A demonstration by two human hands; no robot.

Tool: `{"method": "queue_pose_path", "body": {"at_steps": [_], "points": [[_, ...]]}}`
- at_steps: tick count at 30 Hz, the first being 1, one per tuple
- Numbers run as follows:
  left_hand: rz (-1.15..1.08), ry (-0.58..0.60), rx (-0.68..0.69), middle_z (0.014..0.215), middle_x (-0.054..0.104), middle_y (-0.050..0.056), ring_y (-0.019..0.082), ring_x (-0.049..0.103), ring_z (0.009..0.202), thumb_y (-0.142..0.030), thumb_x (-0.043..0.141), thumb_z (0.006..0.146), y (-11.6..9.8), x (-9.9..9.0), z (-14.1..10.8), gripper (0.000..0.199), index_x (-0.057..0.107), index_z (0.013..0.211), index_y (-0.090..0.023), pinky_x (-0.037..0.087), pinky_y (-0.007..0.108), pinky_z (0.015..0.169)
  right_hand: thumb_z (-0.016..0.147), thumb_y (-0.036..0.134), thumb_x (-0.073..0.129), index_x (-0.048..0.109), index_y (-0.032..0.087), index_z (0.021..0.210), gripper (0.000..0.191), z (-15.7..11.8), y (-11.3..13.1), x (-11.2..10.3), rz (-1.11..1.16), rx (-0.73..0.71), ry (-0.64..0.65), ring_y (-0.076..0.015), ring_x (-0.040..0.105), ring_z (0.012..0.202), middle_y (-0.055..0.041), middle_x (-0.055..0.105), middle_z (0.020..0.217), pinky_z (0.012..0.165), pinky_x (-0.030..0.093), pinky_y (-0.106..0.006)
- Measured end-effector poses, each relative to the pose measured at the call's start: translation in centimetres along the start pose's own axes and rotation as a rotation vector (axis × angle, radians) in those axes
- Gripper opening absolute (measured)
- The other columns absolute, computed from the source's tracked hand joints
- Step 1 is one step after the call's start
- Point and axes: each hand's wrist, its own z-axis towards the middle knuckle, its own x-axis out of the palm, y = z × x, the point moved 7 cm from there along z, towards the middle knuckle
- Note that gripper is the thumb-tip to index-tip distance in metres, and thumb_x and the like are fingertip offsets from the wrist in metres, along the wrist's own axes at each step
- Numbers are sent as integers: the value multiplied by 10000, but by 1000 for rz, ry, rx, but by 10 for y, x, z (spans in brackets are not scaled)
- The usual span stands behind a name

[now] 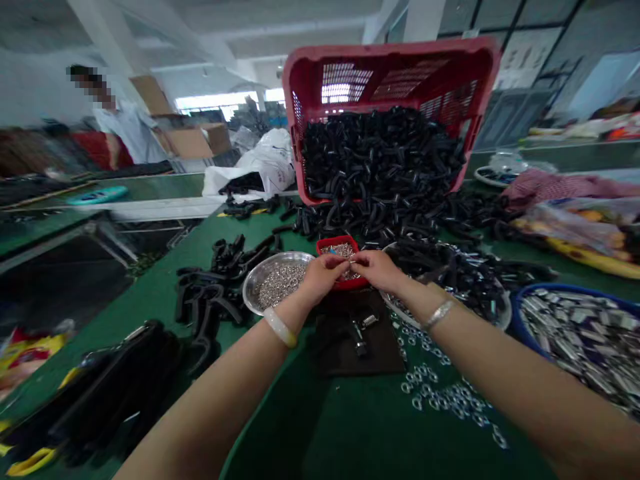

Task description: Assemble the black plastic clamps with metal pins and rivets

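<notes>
My left hand [321,275] and my right hand [376,269] meet over a small red tray [336,241] of tiny metal parts. Both are closed in a pinch, fingertips almost touching; the small piece between them is too tiny to name. Left of my left hand is a round metal bowl [249,288] filled with little metal pieces. Below the hands lies a dark mat [333,353] with a metal bolt-like part [359,338] and a spring [370,321] on it. Loose metal nuts or rings [440,397] are scattered beside the mat, under my right forearm.
A tilted red crate [293,120] spills black curved parts [380,153] onto the green table [200,400]. At right stand a white basin [507,313] and a blue basin [520,330] of metal parts. Black handle-like pieces [200,307] lie left. Another person [130,130] stands behind.
</notes>
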Motion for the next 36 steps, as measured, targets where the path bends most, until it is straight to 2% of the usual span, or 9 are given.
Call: {"method": "queue_pose_path", "body": {"at_steps": [5,8,10,13,16,19,21,27,36], "points": [[18,-32,-48,499,488,-66,34,386,396,-209,630,670,1,-1,9,111,579,735,-135,313,168,424,713,188,569,691,161,781,143,8,-1,-3,-134,47,-62,-144,593,686,-30,686,755,625,413,-228],[116,-22,-102,472,458,-69,49,382,390,-242,589,716,4,-5,18,102,573,745,-146,305,181,422,700,212,597,664,155,910,228,15,-6,-3,-118,63,-64,-129,591,658,-20,680,738,609,417,-218],[181,-63,-88,487,476,-57,59,396,416,-245,589,716,3,-12,26,101,571,706,-146,310,189,442,695,230,609,624,140,997,316,18,-11,-7,-137,88,-91,-127,586,638,-23,674,726,608,419,-224],[391,-103,-3,542,535,-24,85,447,494,-236,619,681,-5,-19,31,106,581,647,-142,344,210,505,701,221,595,642,149,895,212,16,-17,-13,-185,106,-100,-131,581,634,-28,665,707,620,415,-238],[620,-19,102,647,606,6,115,511,585,-242,579,709,-12,-13,14,102,612,724,-146,383,231,569,746,205,530,636,159,820,138,-2,-18,-18,-143,105,-84,-124,586,650,-25,667,724,627,415,-234],[745,220,144,711,638,12,133,555,641,-284,548,738,-9,4,-22,142,621,782,-171,404,243,596,765,258,507,635,164,803,163,-34,-13,-20,-56,78,-53,-135,590,689,-24,668,752,638,417,-245],[899,302,166,752,649,12,157,570,679,-334,538,746,-5,11,-45,169,627,805,-203,411,266,611,745,320,535,648,177,774,185,-57,-10,-17,-29,78,-15,-147,587,685,-20,664,739,627,416,-258],[1143,224,194,862,655,26,196,585,757,-358,464,789,-5,13,-65,211,607,870,-227,420,298,626,732,359,550,661,192,758,202,-101,-18,-13,36,187,-8,-151,595,676,-12,673,720,613,426,-259],[1104,290,187,767,650,30,171,573,667,-346,483,756,-5,16,-58,212,623,820,-201,402,276,590,761,349,516,636,185,774,204,-110,-22,-15,58,178,-138,-155,606,693,-16,671,728,632,428,-262]]}}
